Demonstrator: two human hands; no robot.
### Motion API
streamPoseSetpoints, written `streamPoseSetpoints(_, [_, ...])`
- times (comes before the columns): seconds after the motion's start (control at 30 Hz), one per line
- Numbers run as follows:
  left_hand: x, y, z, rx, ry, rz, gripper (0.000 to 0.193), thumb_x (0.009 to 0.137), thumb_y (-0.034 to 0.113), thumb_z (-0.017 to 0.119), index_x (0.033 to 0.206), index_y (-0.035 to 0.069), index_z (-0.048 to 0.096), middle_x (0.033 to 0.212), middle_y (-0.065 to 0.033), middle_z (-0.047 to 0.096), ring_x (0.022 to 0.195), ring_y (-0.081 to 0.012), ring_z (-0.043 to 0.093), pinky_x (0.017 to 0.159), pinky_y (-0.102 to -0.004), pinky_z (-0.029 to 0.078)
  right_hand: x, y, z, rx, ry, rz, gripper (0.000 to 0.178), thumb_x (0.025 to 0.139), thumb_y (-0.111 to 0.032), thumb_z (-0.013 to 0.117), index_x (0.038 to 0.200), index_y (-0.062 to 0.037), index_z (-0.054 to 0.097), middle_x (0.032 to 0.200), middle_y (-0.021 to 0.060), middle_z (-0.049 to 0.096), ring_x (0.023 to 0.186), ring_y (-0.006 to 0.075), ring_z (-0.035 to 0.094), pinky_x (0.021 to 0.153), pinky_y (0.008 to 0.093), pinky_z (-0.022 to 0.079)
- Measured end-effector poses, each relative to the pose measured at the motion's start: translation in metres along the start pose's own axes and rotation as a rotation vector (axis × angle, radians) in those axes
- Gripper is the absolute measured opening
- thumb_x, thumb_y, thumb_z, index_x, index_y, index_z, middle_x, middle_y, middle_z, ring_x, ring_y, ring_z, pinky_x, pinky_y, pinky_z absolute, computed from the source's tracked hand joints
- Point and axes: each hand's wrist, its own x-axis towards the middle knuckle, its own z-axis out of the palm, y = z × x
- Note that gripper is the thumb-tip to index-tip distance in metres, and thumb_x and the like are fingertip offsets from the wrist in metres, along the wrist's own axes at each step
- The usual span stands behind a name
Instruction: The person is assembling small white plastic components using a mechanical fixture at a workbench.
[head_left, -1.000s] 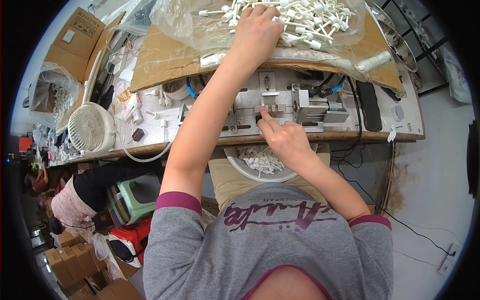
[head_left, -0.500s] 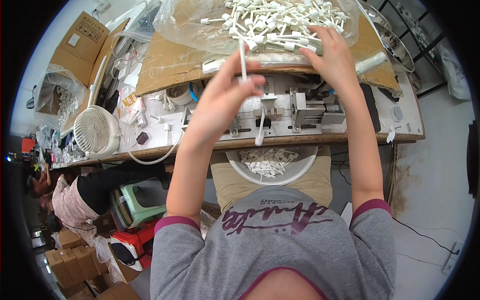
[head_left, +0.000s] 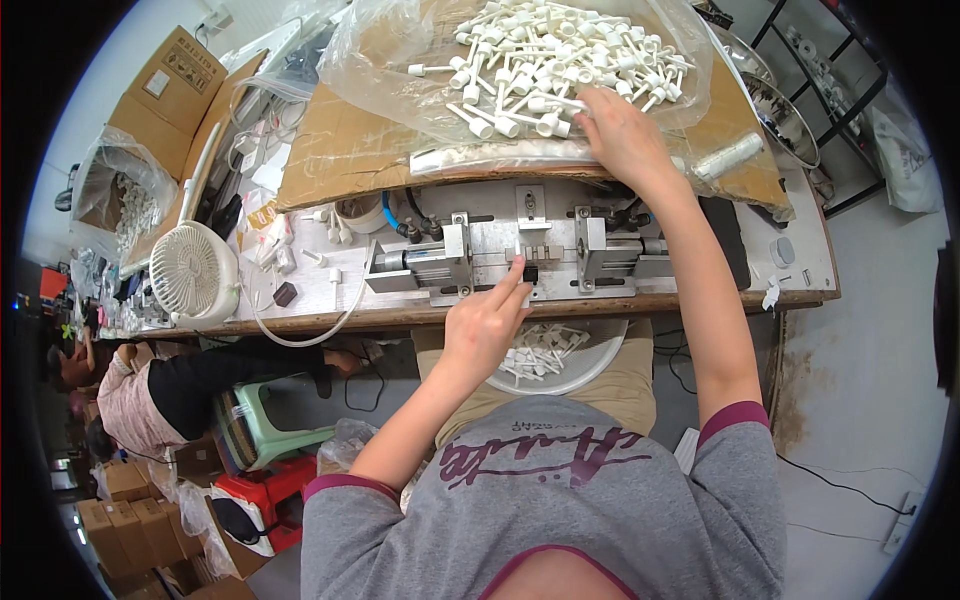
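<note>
My left hand is at the metal clamping fixture in the middle of the bench. Its fingers are drawn together, the index fingertip against the fixture's small block. A sliver of white shows past that fingertip; the rest of whatever it holds is hidden. At the near edge of the pile of white plastic stems with round caps, my right hand is closed, thumb and fingers pinching the end of one white capped stem. The pile lies in a clear plastic bag on cardboard.
A bowl with white pieces sits on my lap below the bench edge. Pneumatic cylinders flank the fixture. A white fan stands on the left, a plastic-wrapped roll on the right. Another person sits at far left.
My left hand has come down from near the pile to the fixture with the white piece it held. The white stem lying across the fixture no longer shows. My right hand has closed at the pile.
</note>
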Motion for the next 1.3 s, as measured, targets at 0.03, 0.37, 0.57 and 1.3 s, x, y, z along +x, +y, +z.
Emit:
streamPoseSetpoints(0.03, [0.002, 0.0, 0.003, 0.03, -0.011, 0.02, 0.024, 0.074, 0.012, 0.077, 0.096, 0.007, 0.069, 0.125, -0.0102, 0.065, 0.063, -0.0208, 0.067, 0.058, -0.0302, 0.053, 0.002, 0.009, 0.004, 0.036, 0.081, -0.018, 0.025, 0.095, -0.022, 0.057, 0.113, -0.0055, 0.058, 0.1, 0.0142, 0.065, 0.089, 0.0313, 0.064, 0.078, 0.0419, 0.05])
streamPoseSetpoints(0.37, [0.013, -0.004, 0.003, 0.01, -0.084, -0.02, 0.031, 0.074, 0.017, 0.078, 0.102, 0.007, 0.069, 0.123, -0.009, 0.066, 0.062, -0.0221, 0.067, 0.059, -0.0292, 0.053, -0.043, -0.009, -0.043, 0.756, -0.054, 0.241, 0.033, 0.094, -0.028, 0.062, 0.116, -0.0035, 0.064, 0.072, -0.0014, 0.058, 0.063, 0.0057, 0.044, 0.055, 0.0237, 0.033])
streamPoseSetpoints(0.57, [0.037, 0.012, -0.041, -1.34, 0.072, -0.579, 0.044, 0.088, 0.006, 0.069, 0.13, -0.003, 0.057, 0.116, -0.0198, 0.065, 0.09, -0.0177, 0.068, 0.073, -0.0284, 0.06, -0.106, -0.054, -0.043, 0.729, -0.192, 0.071, 0.022, 0.092, -0.006, 0.059, 0.113, -0.0003, 0.062, 0.091, 0.0104, 0.06, 0.072, 0.016, 0.06, 0.061, 0.0306, 0.047])
streamPoseSetpoints(1.3, [0.012, -0.003, 0.003, 0.129, 0.002, 0.084, 0.03, 0.071, 0.015, 0.078, 0.1, 0.007, 0.072, 0.114, -0.006, 0.07, 0.068, -0.015, 0.067, 0.059, -0.0278, 0.047, -0.136, -0.061, -0.029, 0.719, -0.118, 0.096, 0.021, 0.092, -0.005, 0.059, 0.112, -0.0002, 0.062, 0.099, 0.0092, 0.061, 0.085, 0.0183, 0.061, 0.07, 0.0289, 0.051])
